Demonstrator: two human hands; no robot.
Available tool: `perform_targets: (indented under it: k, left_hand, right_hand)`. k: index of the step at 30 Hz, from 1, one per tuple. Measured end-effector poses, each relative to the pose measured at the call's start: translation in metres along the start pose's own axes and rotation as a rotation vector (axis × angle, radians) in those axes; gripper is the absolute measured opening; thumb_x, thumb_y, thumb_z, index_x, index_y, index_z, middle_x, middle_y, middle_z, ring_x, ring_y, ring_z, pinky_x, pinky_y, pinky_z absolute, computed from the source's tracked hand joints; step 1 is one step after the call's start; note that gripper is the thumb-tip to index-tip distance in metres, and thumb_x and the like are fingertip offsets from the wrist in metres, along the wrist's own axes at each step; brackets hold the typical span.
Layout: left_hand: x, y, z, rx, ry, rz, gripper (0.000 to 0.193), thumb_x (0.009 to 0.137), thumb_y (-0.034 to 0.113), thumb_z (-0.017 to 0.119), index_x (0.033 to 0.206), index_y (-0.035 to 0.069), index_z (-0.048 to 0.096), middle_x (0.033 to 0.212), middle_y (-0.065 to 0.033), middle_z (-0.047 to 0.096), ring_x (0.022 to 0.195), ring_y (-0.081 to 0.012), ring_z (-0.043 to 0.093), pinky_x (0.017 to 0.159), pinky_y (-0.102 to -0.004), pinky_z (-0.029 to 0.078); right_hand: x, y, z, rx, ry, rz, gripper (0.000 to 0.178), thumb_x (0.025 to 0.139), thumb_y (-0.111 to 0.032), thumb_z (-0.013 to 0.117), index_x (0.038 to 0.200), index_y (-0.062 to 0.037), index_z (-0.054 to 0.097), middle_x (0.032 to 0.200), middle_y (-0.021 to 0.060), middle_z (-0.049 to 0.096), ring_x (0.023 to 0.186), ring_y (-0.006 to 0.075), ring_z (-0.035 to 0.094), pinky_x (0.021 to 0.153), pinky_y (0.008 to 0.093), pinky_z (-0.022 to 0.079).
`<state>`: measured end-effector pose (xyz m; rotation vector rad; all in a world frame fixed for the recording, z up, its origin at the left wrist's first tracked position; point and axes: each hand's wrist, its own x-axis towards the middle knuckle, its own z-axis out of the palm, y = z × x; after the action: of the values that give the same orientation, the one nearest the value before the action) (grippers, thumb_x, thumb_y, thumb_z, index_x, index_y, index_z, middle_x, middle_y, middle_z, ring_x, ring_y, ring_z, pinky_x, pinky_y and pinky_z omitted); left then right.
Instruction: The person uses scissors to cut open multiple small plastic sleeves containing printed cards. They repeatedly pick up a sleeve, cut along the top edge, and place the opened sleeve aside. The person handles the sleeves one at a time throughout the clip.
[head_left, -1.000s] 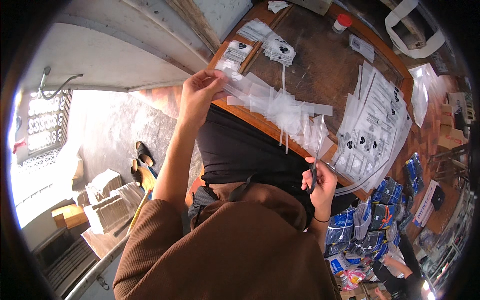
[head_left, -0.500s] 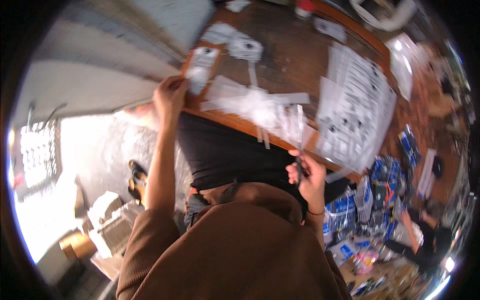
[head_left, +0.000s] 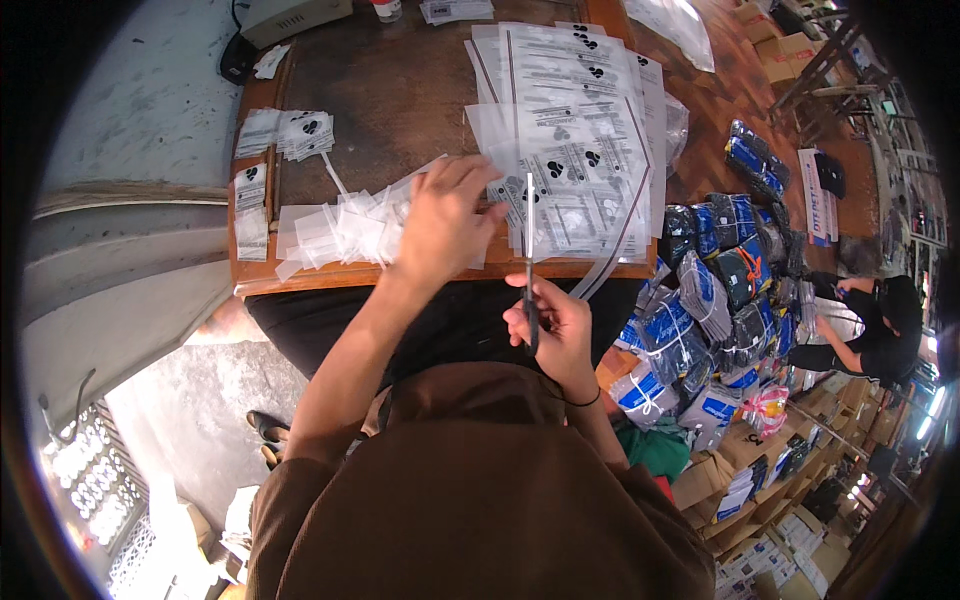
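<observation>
Well, from the head camera I have my right hand at the bench's near edge, its fingers closed around the handles of a pair of scissors. The blades point away from me across the near left part of the printed translucent sheets, which lie overlapped on the right side of the bench. I cannot tell whether the blades touch them. My left hand is blurred, its fingers loosely spread, with no grip visible; the fingertips are at the sheets' left edge, contact unclear. That hand and wrist block my view of the right end of a heap of clear offcuts spread along the near edge.

Further left are a fanned stack of small printed pieces and a narrow pile of labels. A grey box takes up the far left corner. Narrow clear strips overhang the near edge, right of my right hand. Off the bench's right side, wrapped bundles crowd the floor, with another person beyond them and cardboard boxes farther off.
</observation>
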<state>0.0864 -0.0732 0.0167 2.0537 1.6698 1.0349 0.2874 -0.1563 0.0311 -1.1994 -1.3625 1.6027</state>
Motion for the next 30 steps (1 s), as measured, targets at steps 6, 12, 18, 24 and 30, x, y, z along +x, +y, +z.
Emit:
perform_targets:
  k: [6,12,18,24,30]
  left_hand:
    - [0.011,0.022,0.025,0.208,-0.136,-0.090,0.057,0.077,0.024,0.085,0.126,0.005,0.064,0.109,-0.0138,0.068,0.109,-0.0354,0.061,0.095,-0.0487,0.048]
    - [0.013,0.023,0.028,0.160,-0.179,-0.165,0.041,0.075,0.021,0.086,0.109,0.005,0.069,0.105,-0.0139,0.068,0.104,-0.0360,0.063,0.088,-0.0498,0.049]
    - [0.006,0.022,0.018,-0.280,-0.115,-0.314,0.038,0.079,0.010,0.085,0.112,0.004,0.067,0.105,-0.0106,0.070,0.088,-0.0241,0.067,0.074,-0.0355,0.052]
    - [-0.002,0.045,-0.015,-1.091,-0.020,-0.741,0.068,0.083,0.008,0.086,0.136,-0.007,0.047,0.107,-0.0096,0.069,0.091,-0.0136,0.065,0.076,-0.0280,0.052]
    - [-0.024,0.048,-0.033,-1.093,0.149,-0.789,0.066,0.081,0.001,0.086,0.134,-0.011,0.048,0.105,-0.0151,0.072,0.092,-0.0164,0.070,0.082,-0.0289,0.057]
  right_hand:
    - [-0.007,0.009,-0.017,0.030,0.110,-0.009,0.036,0.091,-0.005,0.076,0.125,0.0004,0.066,0.070,0.0009,0.065,0.058,0.0057,0.062,0.055,0.0208,0.049]
    - [-0.004,0.009,-0.021,0.054,0.128,0.001,0.035,0.091,-0.005,0.076,0.124,-0.0002,0.066,0.070,0.0010,0.065,0.059,0.0059,0.062,0.055,0.0214,0.049]
    - [-0.001,0.002,-0.023,0.098,0.124,-0.029,0.035,0.092,-0.005,0.076,0.124,0.0021,0.065,0.074,0.0039,0.068,0.063,0.0076,0.064,0.057,0.0227,0.052]
    - [0.024,-0.010,-0.005,0.291,0.302,-0.044,0.041,0.089,0.001,0.078,0.126,0.0024,0.061,0.088,0.0085,0.071,0.076,0.0123,0.069,0.062,0.0258,0.058]
    - [0.052,-0.020,0.022,0.421,0.198,-0.060,0.043,0.086,0.006,0.077,0.125,0.0002,0.060,0.089,0.0069,0.070,0.076,0.0110,0.068,0.065,0.0232,0.055]
